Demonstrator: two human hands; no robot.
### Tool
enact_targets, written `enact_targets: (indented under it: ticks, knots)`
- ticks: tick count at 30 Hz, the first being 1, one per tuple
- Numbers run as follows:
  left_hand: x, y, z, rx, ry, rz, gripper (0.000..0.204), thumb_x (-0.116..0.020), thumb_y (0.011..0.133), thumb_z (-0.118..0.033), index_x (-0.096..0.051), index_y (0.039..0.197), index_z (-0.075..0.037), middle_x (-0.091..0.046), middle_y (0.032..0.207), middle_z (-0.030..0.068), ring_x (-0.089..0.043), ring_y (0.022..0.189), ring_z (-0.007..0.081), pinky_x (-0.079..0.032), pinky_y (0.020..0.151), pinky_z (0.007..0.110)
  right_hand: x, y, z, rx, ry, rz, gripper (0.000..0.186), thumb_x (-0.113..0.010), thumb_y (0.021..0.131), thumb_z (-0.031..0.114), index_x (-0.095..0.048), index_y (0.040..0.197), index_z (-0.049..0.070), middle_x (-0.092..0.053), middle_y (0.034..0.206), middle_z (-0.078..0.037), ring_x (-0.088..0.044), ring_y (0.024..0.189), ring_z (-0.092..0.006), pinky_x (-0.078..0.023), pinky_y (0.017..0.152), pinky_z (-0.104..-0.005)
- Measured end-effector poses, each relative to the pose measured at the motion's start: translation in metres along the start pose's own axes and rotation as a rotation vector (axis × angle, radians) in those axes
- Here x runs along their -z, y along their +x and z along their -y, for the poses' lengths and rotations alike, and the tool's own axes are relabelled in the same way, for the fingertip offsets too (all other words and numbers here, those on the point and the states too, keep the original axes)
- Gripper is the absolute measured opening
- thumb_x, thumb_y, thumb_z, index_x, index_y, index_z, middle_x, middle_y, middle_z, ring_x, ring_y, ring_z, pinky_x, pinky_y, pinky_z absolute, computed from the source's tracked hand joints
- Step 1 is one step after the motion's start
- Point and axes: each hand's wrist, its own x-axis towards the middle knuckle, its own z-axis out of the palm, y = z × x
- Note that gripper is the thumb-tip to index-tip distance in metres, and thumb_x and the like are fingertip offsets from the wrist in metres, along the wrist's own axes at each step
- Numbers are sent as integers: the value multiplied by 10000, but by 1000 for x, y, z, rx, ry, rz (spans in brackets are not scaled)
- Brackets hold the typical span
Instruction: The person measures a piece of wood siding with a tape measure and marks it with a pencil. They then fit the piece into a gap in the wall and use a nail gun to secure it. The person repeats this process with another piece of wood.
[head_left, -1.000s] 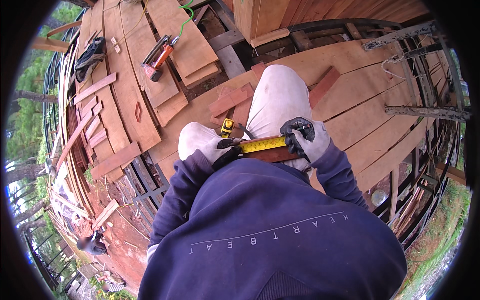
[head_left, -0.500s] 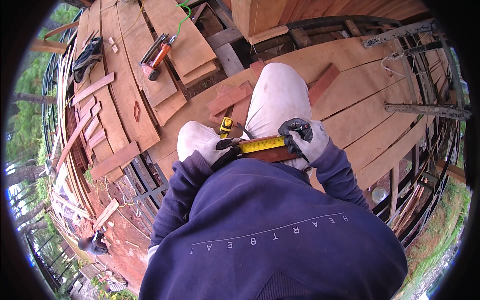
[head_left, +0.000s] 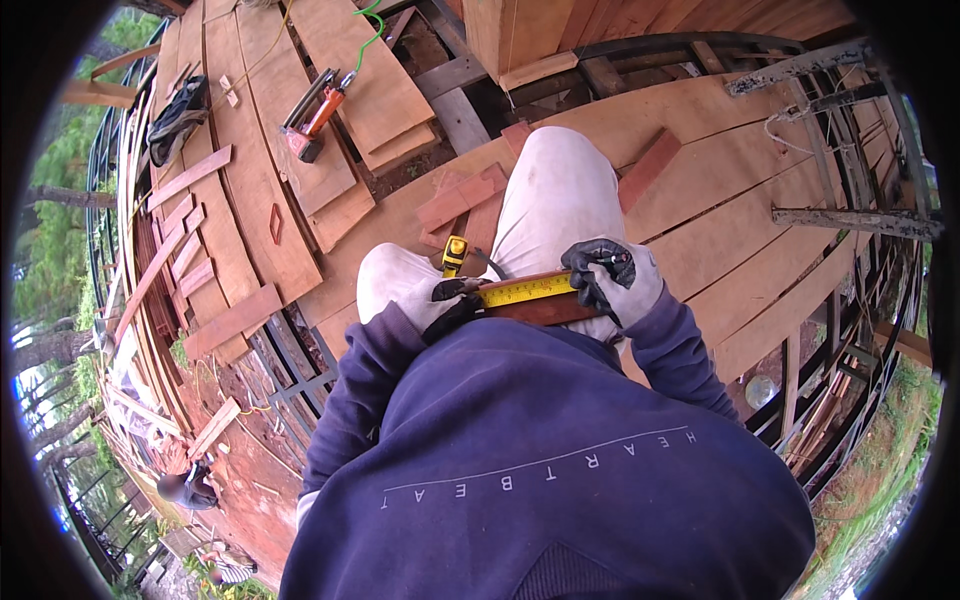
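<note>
My left hand (head_left: 432,305), in a grey-and-black glove, is closed on the left end of a short dark-red board (head_left: 540,311) across my lap, pinning a yellow tape measure blade (head_left: 525,292) along it. The tape's yellow case (head_left: 454,256) sits just beyond, between my light-trousered knees. My gloved right hand (head_left: 607,279) is closed at the board's right end, by the blade, with a small thin marker-like tool in its fingers; exactly what that tool is, I cannot tell.
An orange nail gun (head_left: 318,117) with a green hose lies ahead-left on plywood sheets (head_left: 255,150), beside a black bag (head_left: 178,120) and offcuts (head_left: 462,198). Open framing has gaps. Weathered beams (head_left: 850,222) jut in at right. Two people (head_left: 188,488) are at lower left.
</note>
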Motion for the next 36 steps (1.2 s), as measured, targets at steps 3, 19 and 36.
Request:
enact_targets:
  ticks: [3,19,36]
  knots:
    - [-2,0,2,6,21,-4,306,-528,953,-170,-596,1203,-8,-679,958,135,-625,823,203,-489,756,308,0,0,11,-49,124,16,224,-533,896,32,-622,1094,-23,-686,872,-119,-656,690,-165,-534,654,-281]
    - [5,3,-4,-45,-1,-17,292,-541,949,-155,-611,1178,12,-687,914,134,-635,801,192,-495,744,296,33,-34,-12,-2,173,-434,254,-535,906,37,-591,1147,-19,-644,985,-67,-600,810,-114,-496,755,-244]
    - [-1,15,-17,-247,4,-284,120,-659,749,-154,-617,706,-51,-544,593,112,-533,522,271,-405,509,367,35,-31,-6,-74,154,-23,293,-522,904,40,-583,1183,-27,-631,1042,-52,-561,968,-92,-465,882,-258]
